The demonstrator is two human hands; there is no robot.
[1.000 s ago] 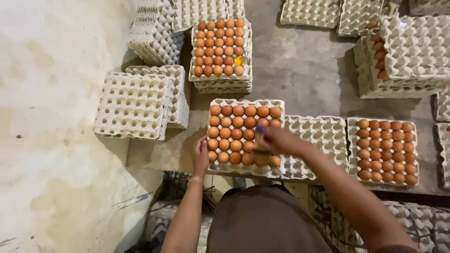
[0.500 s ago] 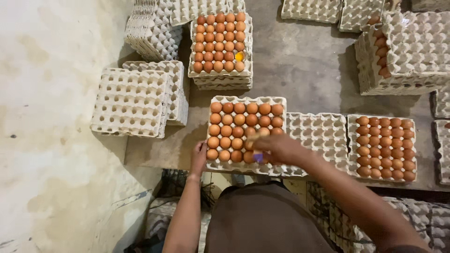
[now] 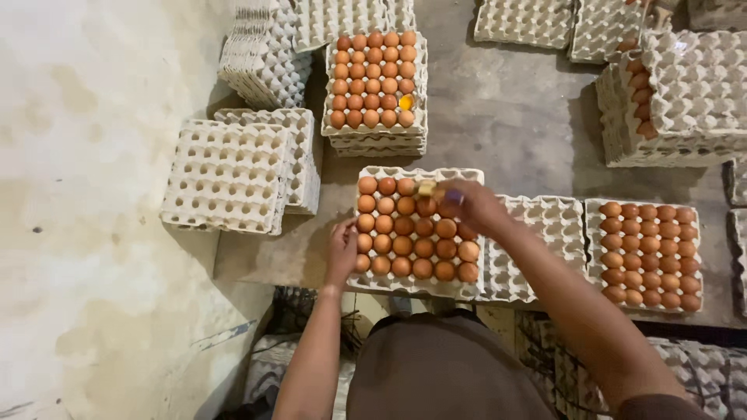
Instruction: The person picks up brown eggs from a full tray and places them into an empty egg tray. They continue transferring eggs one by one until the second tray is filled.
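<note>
A pulp tray full of brown eggs (image 3: 405,233) lies on the concrete ledge in front of me. My left hand (image 3: 342,250) rests on the tray's left edge (image 3: 359,280), fingers against the outer eggs. My right hand (image 3: 467,206) reaches over the tray's far right corner and grips a small tan and purple tool (image 3: 428,189), whose tip is down on the eggs of the far row. What kind of tool it is cannot be made out.
An empty pulp tray (image 3: 545,233) sits right of it, then another full egg tray (image 3: 650,253). Behind stands a stack topped with eggs, one broken with yolk showing (image 3: 405,102). Empty tray stacks (image 3: 233,175) stand left; more trays (image 3: 685,93) at far right.
My right hand has swept with the tool from the tray's near right corner up to its far row. The left hand stays on the tray's left edge.
</note>
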